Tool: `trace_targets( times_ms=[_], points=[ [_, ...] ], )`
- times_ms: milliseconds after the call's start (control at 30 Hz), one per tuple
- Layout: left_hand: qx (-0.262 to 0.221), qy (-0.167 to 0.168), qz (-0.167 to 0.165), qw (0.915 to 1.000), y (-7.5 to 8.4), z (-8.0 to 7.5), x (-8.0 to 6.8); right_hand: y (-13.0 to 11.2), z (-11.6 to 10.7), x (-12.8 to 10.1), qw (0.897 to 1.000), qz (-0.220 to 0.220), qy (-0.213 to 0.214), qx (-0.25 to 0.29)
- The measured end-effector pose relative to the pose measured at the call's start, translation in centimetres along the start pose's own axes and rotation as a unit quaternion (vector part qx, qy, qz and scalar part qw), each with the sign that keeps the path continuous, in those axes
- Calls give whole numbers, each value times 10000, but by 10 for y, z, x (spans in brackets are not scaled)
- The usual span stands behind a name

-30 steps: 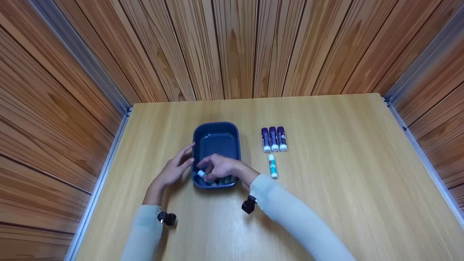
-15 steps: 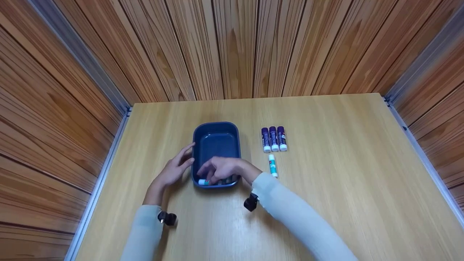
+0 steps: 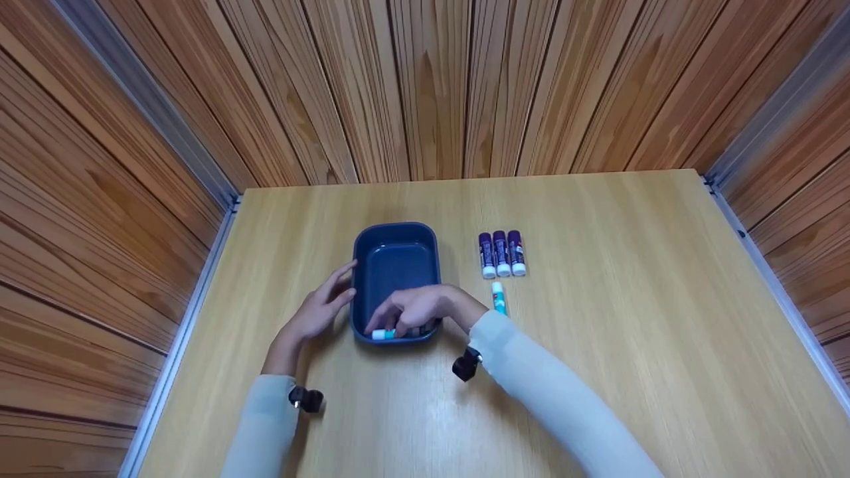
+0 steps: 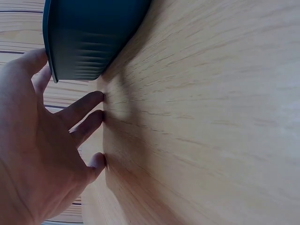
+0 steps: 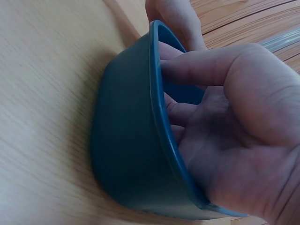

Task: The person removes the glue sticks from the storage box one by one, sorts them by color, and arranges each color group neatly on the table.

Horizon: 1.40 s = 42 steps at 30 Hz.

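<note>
A dark blue bin (image 3: pixel 396 229) stands on the table, left of centre. Inside its near end, my right hand (image 3: pixel 415 309) reaches down with fingers curled about a glue stick (image 3: pixel 382 334) with a white cap and teal body. That stick lies crosswise along the near wall, partly covered by the thumb. In the right wrist view the bin's wall (image 5: pixel 126 131) hides the fingertips and the stick. My left hand (image 3: pixel 320 311) rests against the bin's left side with fingers spread; the left wrist view has fingertips at the rim and others on the tabletop.
Three purple glue sticks (image 3: pixel 502 254) with white ends lie side by side to the right of the bin. Below them is a teal and white glue stick (image 3: pixel 499 297), partly covered by the right sleeve (image 3: pixel 531 372). Wood-panelled walls (image 3: pixel 431 86) enclose the table.
In the bin, the glue stick under my right hand has turned from slanted to lying along the near wall, then slid slightly right. The right wrist has shifted right; the left hand stays put.
</note>
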<state>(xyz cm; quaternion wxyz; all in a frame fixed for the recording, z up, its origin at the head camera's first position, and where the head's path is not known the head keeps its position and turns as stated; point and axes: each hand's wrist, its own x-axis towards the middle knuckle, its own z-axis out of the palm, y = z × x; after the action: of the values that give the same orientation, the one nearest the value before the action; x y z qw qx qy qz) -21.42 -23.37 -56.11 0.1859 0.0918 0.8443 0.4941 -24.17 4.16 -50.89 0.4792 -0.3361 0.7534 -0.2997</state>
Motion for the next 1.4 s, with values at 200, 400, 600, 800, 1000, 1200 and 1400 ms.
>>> trace_targets(
  times_ms=[200,400,600,800,1000,1200,1400],
  points=[
    [-32,-69,4,10000,1,0,1,-1,-2,-5,10000,-83,40,8],
    [45,-6,50,10000,3,1,3,-3,-8,-13,9987,-429,202,201],
    [19,-73,-5,10000,3,1,5,-6,-12,-25,9978,-526,376,137],
    [-2,-202,-142,9997,12,-2,2,-8,-15,-37,9948,-794,600,223],
    [75,-325,-250,9991,36,-6,-8,-8,-16,-50,9905,-1068,832,254],
    [6,-126,-190,9997,5,-1,2,-2,-18,-66,9895,-1052,928,360],
    [39,87,31,9999,1,1,2,8,-23,-82,9884,-809,1159,546]
  ],
)
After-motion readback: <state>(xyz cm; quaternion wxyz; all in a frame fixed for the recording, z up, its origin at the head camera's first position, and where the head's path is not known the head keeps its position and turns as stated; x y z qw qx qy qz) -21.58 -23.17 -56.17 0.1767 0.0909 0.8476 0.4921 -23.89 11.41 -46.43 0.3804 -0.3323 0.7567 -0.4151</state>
